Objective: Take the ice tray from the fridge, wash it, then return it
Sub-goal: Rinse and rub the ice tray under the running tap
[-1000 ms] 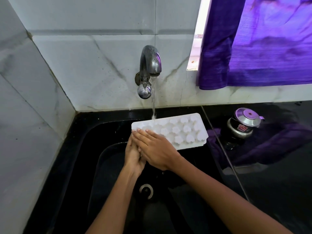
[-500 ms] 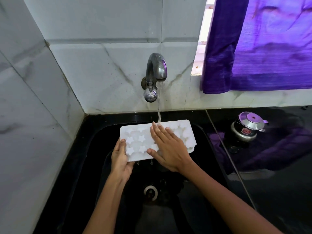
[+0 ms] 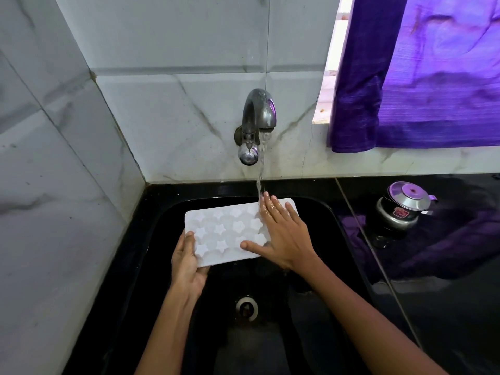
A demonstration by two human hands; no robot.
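Your left hand (image 3: 186,262) grips the ice tray (image 3: 230,231) corner; your right hand (image 3: 281,236) lies flat on it. It looks light and slippery when wet, so hold the edges.

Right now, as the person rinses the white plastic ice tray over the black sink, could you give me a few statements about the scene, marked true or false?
1. Water runs from the curved metal tap onto the white plastic ice tray. True.
2. The left hand grips the tray's left end. True.
3. The right hand is curled into a fist. False: it lies flat on the tray with its fingers straight.
4. The small lidded metal pot stands inside the black sink. False: it stands on the dark counter to the right.
5. The purple curtain hangs upper right. True.
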